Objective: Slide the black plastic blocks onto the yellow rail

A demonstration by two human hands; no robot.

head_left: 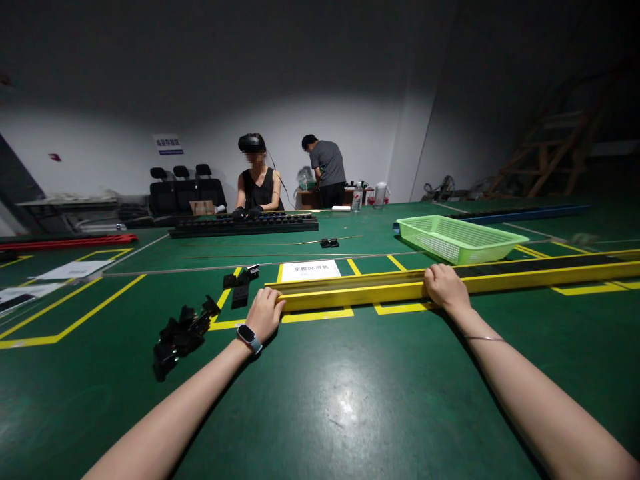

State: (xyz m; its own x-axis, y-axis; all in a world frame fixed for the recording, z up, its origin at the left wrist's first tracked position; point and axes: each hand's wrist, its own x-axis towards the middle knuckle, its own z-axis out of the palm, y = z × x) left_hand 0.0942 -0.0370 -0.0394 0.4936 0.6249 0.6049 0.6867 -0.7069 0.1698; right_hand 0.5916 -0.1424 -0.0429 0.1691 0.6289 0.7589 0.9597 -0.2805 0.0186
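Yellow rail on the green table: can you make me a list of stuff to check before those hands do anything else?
1. Left hand on the near-left end of the yellow rail: ok.
2. Right hand on the rail too, farther along: ok.
3. Rail's right end in sight: not ok, it runs out of the picture.
4. Heap of black pieces apart from the rail: ok, it lies left of the left hand.
5. Light green basket not touching the rail: cannot tell, it sits just behind.
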